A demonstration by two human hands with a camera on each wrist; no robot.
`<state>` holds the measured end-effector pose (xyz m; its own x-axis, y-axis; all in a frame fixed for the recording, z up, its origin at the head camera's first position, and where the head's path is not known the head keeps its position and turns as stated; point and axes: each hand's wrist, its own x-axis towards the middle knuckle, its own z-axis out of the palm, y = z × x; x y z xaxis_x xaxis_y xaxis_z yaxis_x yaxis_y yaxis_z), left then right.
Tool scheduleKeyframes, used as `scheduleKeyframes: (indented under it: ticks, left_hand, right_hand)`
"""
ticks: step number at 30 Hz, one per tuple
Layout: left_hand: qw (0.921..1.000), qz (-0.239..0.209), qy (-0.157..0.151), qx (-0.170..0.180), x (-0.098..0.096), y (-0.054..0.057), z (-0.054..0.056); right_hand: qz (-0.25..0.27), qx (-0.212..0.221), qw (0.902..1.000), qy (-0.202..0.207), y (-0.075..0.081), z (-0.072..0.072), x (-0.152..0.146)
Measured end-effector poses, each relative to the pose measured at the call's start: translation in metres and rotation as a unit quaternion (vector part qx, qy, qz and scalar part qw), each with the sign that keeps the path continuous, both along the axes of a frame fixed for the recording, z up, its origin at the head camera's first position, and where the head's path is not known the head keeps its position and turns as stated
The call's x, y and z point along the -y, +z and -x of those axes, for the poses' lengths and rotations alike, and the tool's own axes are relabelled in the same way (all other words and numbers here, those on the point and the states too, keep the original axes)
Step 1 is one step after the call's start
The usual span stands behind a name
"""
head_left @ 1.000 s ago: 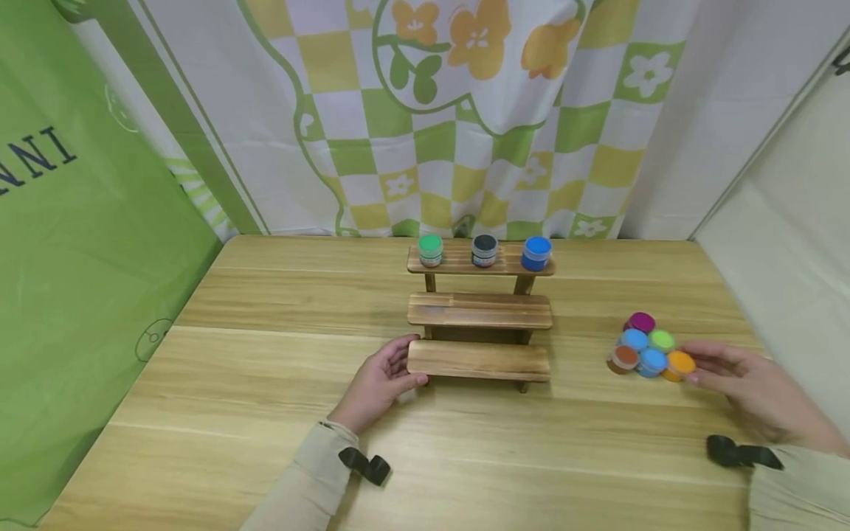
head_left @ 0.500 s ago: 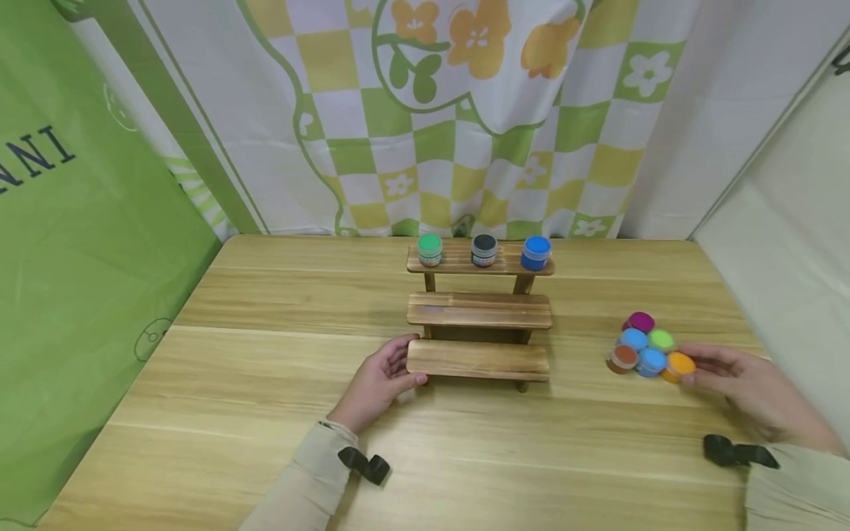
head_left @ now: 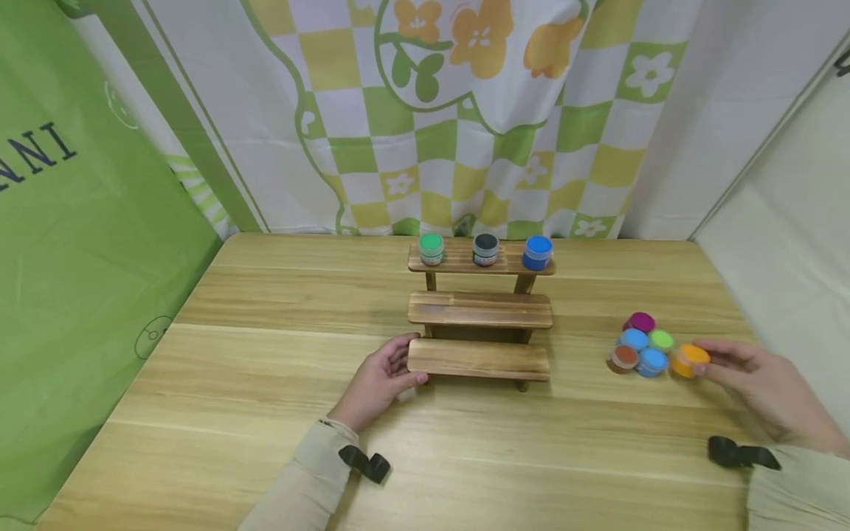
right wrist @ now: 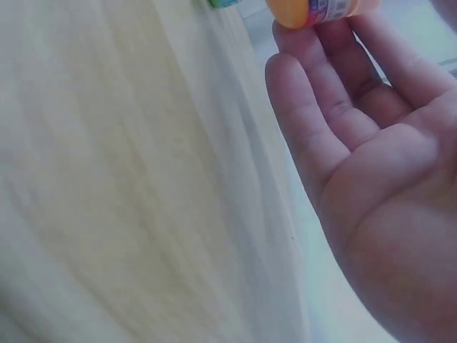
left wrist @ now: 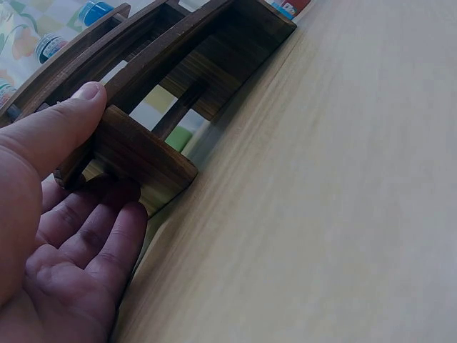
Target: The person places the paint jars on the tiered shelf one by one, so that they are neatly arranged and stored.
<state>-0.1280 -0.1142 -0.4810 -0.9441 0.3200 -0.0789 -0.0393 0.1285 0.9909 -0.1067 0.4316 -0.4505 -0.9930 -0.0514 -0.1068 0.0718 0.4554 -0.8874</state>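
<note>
A three-step wooden display stand [head_left: 478, 359] stands near the middle of the table. My left hand [head_left: 377, 383] grips the left end of its lowest step; in the left wrist view the thumb lies on top and the fingers reach underneath. At the right, my right hand [head_left: 764, 383] pinches an orange paint jar [head_left: 689, 360] between thumb and fingers. That jar, partly cut off at the top of the right wrist view, is just apart from a cluster with a light blue jar [head_left: 652, 361], a brown jar [head_left: 623, 358] and a lime green jar [head_left: 661, 341].
On the top step sit a green jar [head_left: 431, 249], a black jar [head_left: 485, 249] and a blue jar [head_left: 537, 252]. A second light blue jar [head_left: 634, 340] and a purple jar [head_left: 640, 322] complete the cluster. A patterned curtain [head_left: 478, 147] hangs behind the table [head_left: 279, 295].
My right hand has drawn the orange jar a little to the right, away from the other jars. The left hand keeps its hold on the stand.
</note>
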Motion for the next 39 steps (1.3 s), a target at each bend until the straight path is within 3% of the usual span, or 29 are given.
scheduleKeyframes:
  ticks: [8, 15, 22, 31, 39]
  left_hand:
    - [1.0000, 0.000, 0.001, -0.004, 0.000, 0.000, 0.000]
    - [1.0000, -0.001, 0.003, 0.000, -0.001, 0.000, 0.000]
    - [1.0000, -0.002, 0.004, -0.002, -0.001, 0.000, 0.000]
    - [1.0000, -0.002, 0.003, 0.000, -0.001, -0.001, 0.000]
    - [1.0000, -0.005, 0.001, 0.004, -0.001, 0.001, 0.000]
  right_hand:
    - [-0.019, -0.011, 0.9997, -0.004, 0.012, -0.002, 0.006]
    - [0.041, -0.033, 0.9986, -0.005, 0.024, -0.003, 0.017]
    - [-0.015, -0.034, 0.9992, -0.015, 0.037, -0.004, 0.034]
    - [-0.008, -0.061, 0.9980, 0.008, 0.044, -0.002, 0.050]
    - [-0.011, -0.061, 0.9981, 0.003, 0.053, -0.002, 0.065]
